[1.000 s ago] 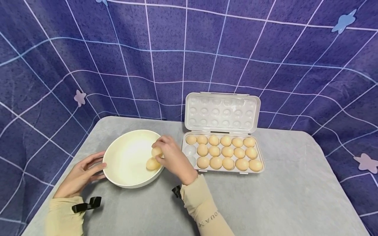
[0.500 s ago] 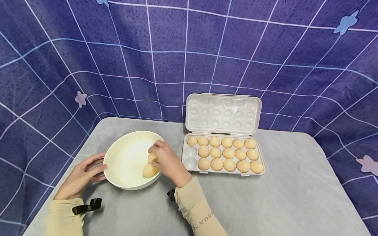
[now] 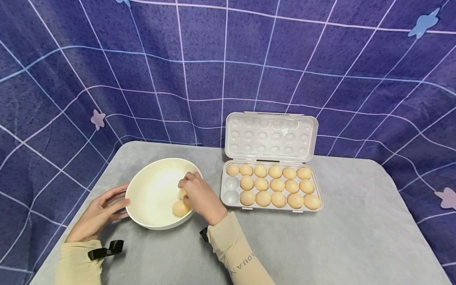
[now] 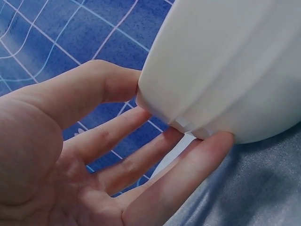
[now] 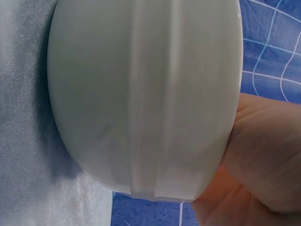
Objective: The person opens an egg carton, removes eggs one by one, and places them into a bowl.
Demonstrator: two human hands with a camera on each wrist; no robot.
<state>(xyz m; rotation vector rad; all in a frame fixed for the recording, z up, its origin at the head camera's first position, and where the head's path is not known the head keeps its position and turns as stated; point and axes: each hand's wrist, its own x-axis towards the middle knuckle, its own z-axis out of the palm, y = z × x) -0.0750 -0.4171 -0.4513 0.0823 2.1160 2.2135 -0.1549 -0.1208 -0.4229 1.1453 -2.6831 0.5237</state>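
Note:
In the head view, a cream bowl [image 3: 153,190] stands on the left of the table. My left hand [image 3: 97,211] holds it at its left side, thumb at the rim and the other fingertips against the outer wall, as the left wrist view also shows. Over the right rim reaches my right hand [image 3: 200,194], its fingers around an egg [image 3: 183,193] low in the bowl, mostly hidden by the hand. A second egg [image 3: 181,208] lies in the bowl just in front of it. In the right wrist view, the bowl's wall [image 5: 150,94] hides my right fingertips.
An open egg carton [image 3: 272,206] with a clear raised lid [image 3: 272,136] stands right of the bowl. Several eggs [image 3: 278,185] fill it, apart from two vacant cups [image 3: 230,196] at its left. Behind the grey table [image 3: 349,229] hangs a blue gridded cloth [image 3: 199,79].
My right hand has moved slightly left and deeper into the bowl with its egg. The other egg has shifted a little toward the front. My left hand stays at the bowl.

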